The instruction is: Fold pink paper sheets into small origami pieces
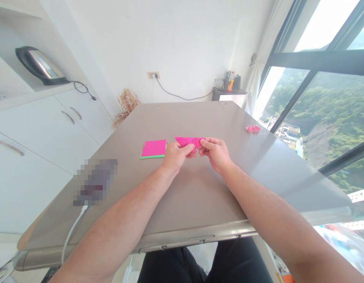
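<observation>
A folded pink paper piece [188, 141] is held just above the grey table [199, 188] near its middle. My left hand [176, 156] pinches its lower edge from the left with closed fingers. My right hand [215, 152] pinches it from the right, fingertips meeting the left hand's. To the left lies a small stack of square paper sheets [154, 149], pink on top with a green edge showing. Small folded pink paper pieces [253, 128] rest at the table's right side.
A blurred object [95, 181] with a white cable [72, 232] lies at the table's left front. White cabinets [37, 133] stand to the left, with a kettle [40, 65] on the shelf. A large window [323, 98] is on the right. Dried straw [127, 104] sits behind the table.
</observation>
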A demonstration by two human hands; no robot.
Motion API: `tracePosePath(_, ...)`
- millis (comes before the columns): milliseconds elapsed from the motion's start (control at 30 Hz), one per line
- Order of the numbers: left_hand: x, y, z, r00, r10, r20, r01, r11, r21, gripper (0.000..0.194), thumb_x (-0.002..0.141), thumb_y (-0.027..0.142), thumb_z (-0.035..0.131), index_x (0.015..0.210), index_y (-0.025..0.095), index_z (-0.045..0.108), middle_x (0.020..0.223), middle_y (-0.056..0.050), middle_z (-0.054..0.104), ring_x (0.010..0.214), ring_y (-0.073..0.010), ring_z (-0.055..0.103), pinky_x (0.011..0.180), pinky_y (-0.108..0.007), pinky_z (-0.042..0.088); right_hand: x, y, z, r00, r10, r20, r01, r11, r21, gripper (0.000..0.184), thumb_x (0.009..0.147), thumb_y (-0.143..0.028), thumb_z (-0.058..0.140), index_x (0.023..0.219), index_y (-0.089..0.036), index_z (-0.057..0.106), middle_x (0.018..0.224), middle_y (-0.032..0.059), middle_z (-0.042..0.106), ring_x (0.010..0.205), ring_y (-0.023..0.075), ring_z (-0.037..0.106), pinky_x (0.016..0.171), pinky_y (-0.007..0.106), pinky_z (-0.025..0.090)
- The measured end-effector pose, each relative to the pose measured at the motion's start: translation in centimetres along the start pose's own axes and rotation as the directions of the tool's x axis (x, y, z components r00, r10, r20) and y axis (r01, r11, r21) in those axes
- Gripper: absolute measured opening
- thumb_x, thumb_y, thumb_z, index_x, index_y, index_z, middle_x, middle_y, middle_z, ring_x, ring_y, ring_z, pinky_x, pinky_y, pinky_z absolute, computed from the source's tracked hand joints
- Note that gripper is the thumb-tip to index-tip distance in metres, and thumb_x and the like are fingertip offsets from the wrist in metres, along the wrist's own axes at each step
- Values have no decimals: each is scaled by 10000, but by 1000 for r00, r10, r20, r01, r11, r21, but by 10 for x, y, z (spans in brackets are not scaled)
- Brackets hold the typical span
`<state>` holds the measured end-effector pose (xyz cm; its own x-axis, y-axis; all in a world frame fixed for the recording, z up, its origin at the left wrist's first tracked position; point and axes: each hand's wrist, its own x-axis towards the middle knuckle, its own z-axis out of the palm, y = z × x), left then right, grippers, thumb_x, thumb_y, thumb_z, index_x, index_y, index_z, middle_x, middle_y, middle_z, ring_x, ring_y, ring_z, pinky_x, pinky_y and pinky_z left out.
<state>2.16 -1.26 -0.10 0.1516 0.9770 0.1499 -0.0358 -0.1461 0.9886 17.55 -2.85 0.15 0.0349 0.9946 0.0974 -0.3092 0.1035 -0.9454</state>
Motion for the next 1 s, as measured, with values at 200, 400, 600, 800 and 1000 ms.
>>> tracePosePath(200, -1, 2, -2, 996, -3, 86, 1, 1000, 21, 163, 721, 290, 695, 791, 160, 765, 675, -29, 695, 612, -155, 645, 615, -289, 526, 0, 1, -2, 999, -3, 35, 5, 997, -76, 181, 682, -294, 770, 632, -192, 629, 573, -3, 628, 536, 122, 542, 574, 290, 441)
tracePosePath(400, -1, 5, -10, 965, -28, 261, -22, 983, 184, 104, 702, 256, 695, 693, 162, 736, 624, -19, 662, 555, -132, 605, 560, -260, 497, -2, -6, -8, 991, 36, 129, 15, 925, -380, 96, 675, -232, 691, 629, -203, 612, 552, -23, 588, 550, 118, 506, 563, 278, 405)
tracePosePath(600, 1, 4, -14, 970, -35, 239, -48, 942, 332, 89, 686, 243, 653, 676, 166, 696, 564, -3, 600, 509, -120, 534, 500, -241, 390, -3, -9, -10, 986, 48, 160, 48, 838, -544, 123, 682, -274, 665, 598, -209, 602, 521, -34, 523, 531, 114, 422, 510, 273, 290)
tracePosePath(800, 2, 3, -16, 977, 11, 212, -90, 927, 365, 124, 681, 232, 617, 578, 177, 577, 520, 38, 479, 483, -87, 392, 480, -240, 239, -4, -8, -8, 974, 67, 215, 68, 822, -565, 111, 681, -235, 594, 576, -203, 577, 552, -34, 521, 546, 110, 407, 525, 278, 287)
tracePosePath(1000, 2, 4, -11, 992, 42, 122, -55, 992, 110, 155, 714, 313, 708, 716, 184, 623, 598, 32, 562, 526, -92, 442, 504, -235, 327, -2, 3, -2, 995, -71, 68, 91, 930, -357, 183, 718, -273, 646, 576, -208, 550, 528, -37, 527, 542, 110, 435, 554, 281, 332)
